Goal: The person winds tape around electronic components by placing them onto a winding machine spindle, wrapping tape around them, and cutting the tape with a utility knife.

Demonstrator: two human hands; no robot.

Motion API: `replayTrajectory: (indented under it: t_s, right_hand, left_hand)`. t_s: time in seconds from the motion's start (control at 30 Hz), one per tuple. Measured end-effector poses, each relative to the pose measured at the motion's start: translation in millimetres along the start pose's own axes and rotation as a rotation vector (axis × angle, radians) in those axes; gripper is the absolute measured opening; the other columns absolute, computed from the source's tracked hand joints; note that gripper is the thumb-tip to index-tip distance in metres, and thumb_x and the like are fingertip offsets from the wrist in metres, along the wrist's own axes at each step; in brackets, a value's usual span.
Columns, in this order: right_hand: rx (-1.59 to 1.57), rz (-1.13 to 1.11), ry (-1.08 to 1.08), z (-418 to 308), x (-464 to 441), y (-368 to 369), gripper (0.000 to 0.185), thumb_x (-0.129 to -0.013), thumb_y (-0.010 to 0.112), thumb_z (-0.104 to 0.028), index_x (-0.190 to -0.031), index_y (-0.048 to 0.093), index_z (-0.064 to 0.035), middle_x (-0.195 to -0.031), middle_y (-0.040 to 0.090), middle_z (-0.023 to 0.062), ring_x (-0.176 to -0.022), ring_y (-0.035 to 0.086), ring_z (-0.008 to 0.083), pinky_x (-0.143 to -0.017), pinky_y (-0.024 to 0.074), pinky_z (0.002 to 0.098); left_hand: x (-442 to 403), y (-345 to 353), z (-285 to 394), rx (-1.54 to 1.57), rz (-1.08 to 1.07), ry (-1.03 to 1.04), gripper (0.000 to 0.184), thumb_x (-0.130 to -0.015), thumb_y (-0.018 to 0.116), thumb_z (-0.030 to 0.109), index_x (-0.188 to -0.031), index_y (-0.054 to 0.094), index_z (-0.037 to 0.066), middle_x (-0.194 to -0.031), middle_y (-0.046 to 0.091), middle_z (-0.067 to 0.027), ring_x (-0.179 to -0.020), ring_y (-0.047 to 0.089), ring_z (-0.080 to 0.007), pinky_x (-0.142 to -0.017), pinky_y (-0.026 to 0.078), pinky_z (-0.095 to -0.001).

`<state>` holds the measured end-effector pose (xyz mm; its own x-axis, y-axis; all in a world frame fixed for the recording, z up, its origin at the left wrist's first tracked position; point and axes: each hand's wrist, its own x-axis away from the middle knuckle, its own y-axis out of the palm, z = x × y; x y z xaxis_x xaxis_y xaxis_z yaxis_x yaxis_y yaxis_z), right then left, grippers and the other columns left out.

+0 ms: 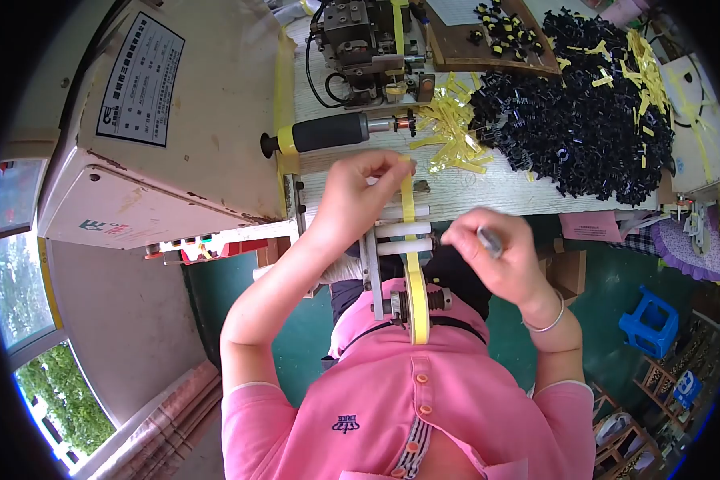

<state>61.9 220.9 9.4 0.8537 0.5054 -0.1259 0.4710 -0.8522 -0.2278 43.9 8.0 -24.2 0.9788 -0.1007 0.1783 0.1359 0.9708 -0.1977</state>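
My left hand [364,192] is closed in a pinch on the free upper end of a yellow tape strip [409,188]. The strip runs down over several white rollers [402,230] to a yellow tape roll [418,316] on a spindle close to my body. Across from it, right of the rollers, my right hand [496,252] is curled around a small silvery metal tool [490,242]. Most of that tool is hidden in the fist, so its kind does not show. Just beyond my left hand lies a black-handled screwdriver-like tool [328,133].
A large beige machine box [160,144] stands at left. Beyond my hands are a metal machine head [368,52], cut yellow tape pieces [452,128] and a heap of small black parts [576,120]. A wooden tray [456,48] sits behind; a blue stool [650,322] is on the floor.
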Motion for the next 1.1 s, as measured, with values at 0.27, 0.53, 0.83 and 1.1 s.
replayTrajectory:
  t_s: [0.27, 0.53, 0.83, 1.1]
  right_hand:
    - [0.173, 0.087, -0.107, 4, -62, -5, 0.017, -0.083, 0.068, -0.011, -0.092, 0.064, 0.0019, -0.081, 0.061, 0.0101, -0.076, 0.060, 0.0196, -0.069, 0.0467, 0.0284]
    - [0.159, -0.027, -0.118, 18, -78, 0, 0.014, -0.079, 0.070, -0.009, -0.087, 0.062, -0.0012, -0.081, 0.059, 0.0090, -0.072, 0.059, 0.0213, -0.066, 0.0464, 0.0310]
    - [0.350, 0.114, -0.375, 28, -78, -1, 0.019, -0.069, 0.064, 0.003, -0.086, 0.058, -0.0009, -0.098, 0.058, 0.0141, -0.087, 0.061, 0.0310, -0.076, 0.0493, 0.0349]
    - [0.391, 0.022, -0.221, 47, -86, -10, 0.016, -0.073, 0.063, 0.000, -0.085, 0.053, 0.0010, -0.131, 0.049, 0.0225, -0.115, 0.052, 0.0390, -0.091, 0.0462, 0.0401]
  left_hand:
    - [10, -2, 18, 0.013, -0.016, 0.113, 0.021, -0.094, 0.055, 0.015, -0.096, 0.064, -0.004, -0.082, 0.066, -0.0052, -0.078, 0.057, -0.0066, -0.071, 0.047, -0.0244]
    - [12, -8, 24, -0.113, -0.047, 0.131, 0.020, -0.093, 0.057, 0.014, -0.100, 0.063, -0.003, -0.084, 0.064, -0.0044, -0.080, 0.055, -0.0082, -0.071, 0.045, -0.0245]
    - [-9, -17, 31, -0.781, 0.543, 0.690, 0.015, -0.078, 0.064, 0.008, -0.090, 0.066, 0.001, -0.090, 0.064, -0.0125, -0.087, 0.060, -0.0322, -0.079, 0.043, -0.0402]
    - [-42, -12, 38, -0.530, 0.317, 0.253, 0.020, -0.084, 0.063, 0.018, -0.091, 0.069, 0.001, -0.072, 0.067, -0.0086, -0.064, 0.062, -0.0149, -0.057, 0.044, -0.0284]
